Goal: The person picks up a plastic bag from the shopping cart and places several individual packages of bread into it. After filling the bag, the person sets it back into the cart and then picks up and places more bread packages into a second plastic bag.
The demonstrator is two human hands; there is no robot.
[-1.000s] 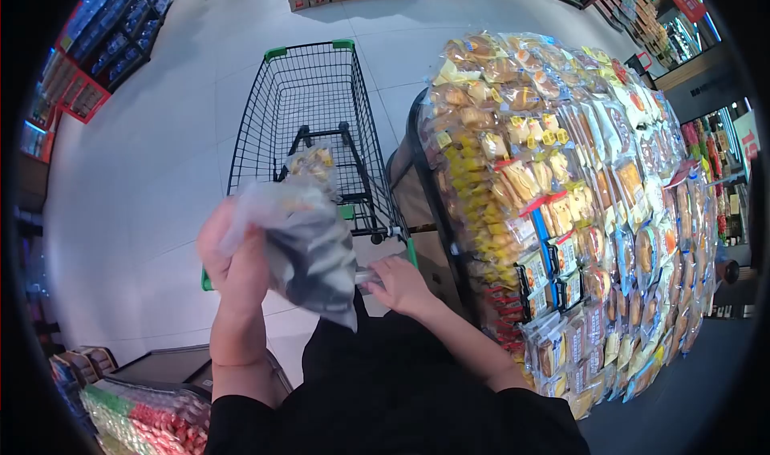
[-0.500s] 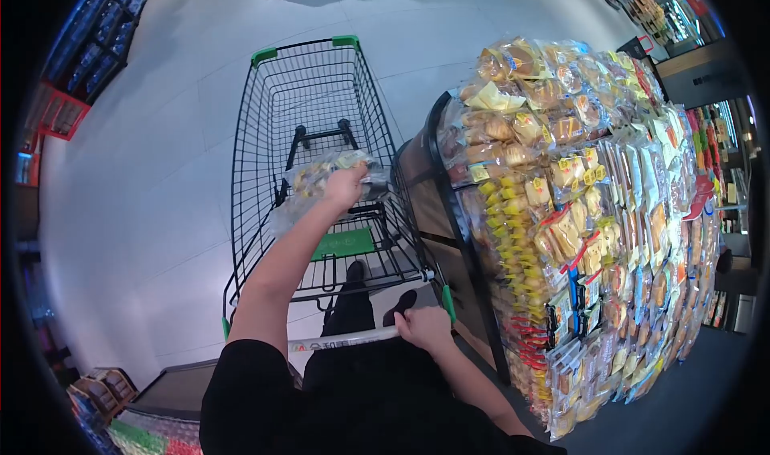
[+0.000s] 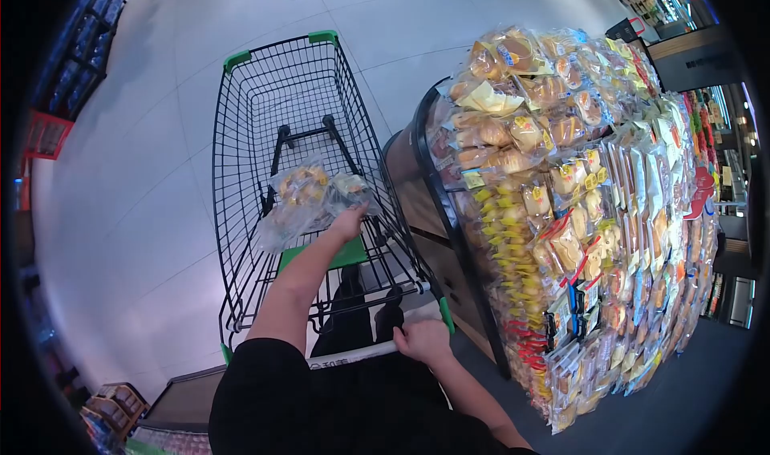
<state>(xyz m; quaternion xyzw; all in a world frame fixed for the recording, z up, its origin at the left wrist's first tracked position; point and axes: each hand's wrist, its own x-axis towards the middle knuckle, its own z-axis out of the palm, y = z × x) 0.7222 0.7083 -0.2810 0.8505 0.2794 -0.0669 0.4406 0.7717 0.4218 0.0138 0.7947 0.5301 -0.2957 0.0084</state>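
Observation:
My left hand (image 3: 348,223) reaches down into the shopping cart (image 3: 289,90), at the near edge of a clear plastic bag (image 3: 282,221). Its fingers look closed on the plastic, though their tips are partly hidden. Round, golden-brown bread (image 3: 304,187) shows through the bag. Beside it, just beyond my fingers, sits a dark package with a pale label (image 3: 350,186). My right hand (image 3: 425,341) is wrapped round the right end of the cart's pale handle (image 3: 365,354).
A tall display of bagged bread and pastries (image 3: 561,174) stands close along the cart's right side, in a black-rimmed wooden bin (image 3: 429,166). Shelves (image 3: 84,50) and a red crate (image 3: 50,134) are at the far left. Tiled floor (image 3: 136,182) stretches left of the cart.
My left hand has drawn nearer to me, from on top of the bag to its near edge. The bread and the dark package now show more plainly. My right hand stays on the handle.

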